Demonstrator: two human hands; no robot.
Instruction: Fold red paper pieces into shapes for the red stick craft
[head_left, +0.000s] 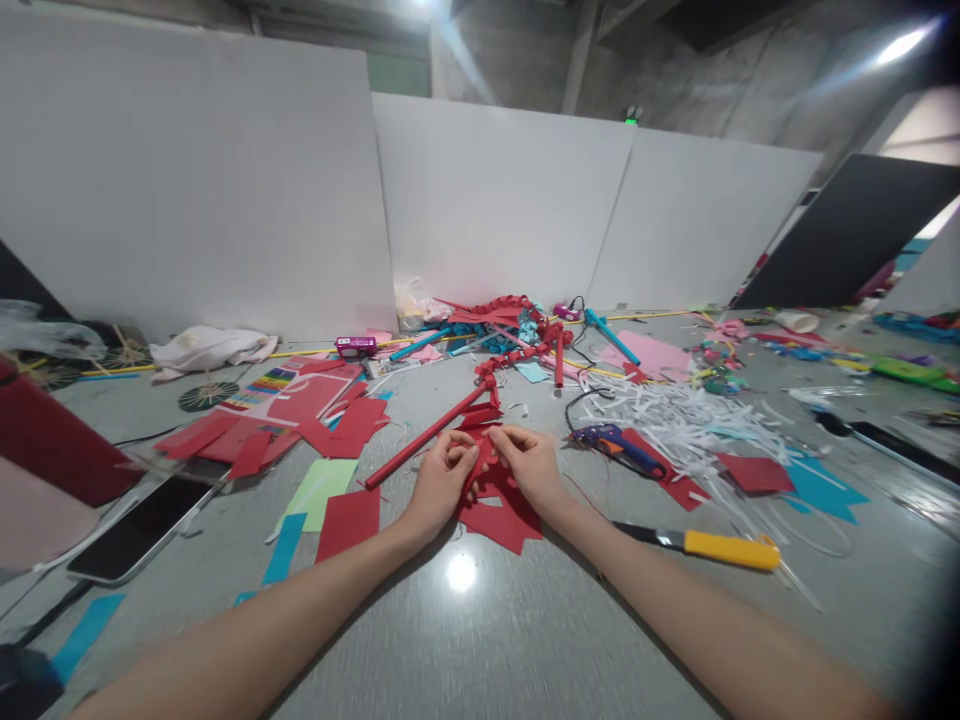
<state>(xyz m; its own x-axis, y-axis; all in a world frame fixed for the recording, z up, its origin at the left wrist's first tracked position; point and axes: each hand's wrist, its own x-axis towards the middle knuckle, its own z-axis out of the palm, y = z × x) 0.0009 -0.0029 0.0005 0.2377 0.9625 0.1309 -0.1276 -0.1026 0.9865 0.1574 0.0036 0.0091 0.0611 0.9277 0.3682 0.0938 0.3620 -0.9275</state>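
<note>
My left hand [448,470] and my right hand [529,468] meet at the middle of the grey surface, fingertips pinched close together. Both are closed on a piece of red paper [486,455], with its middle partly covered by my fingers. Beneath them lie cut red paper scraps [504,520] with pointed edges. A rolled red paper tube [424,440] slants past my left hand, its far end by a folded red paper chain [517,355]. Right of my right hand rests a blue glue gun [619,447].
A yellow-handled knife [731,550] lies near my right forearm. Shredded white paper strips [675,415] spread at the right. Left are red sheets [356,425], a green paper [319,495] and a phone [146,525]. White panels [502,200] stand behind.
</note>
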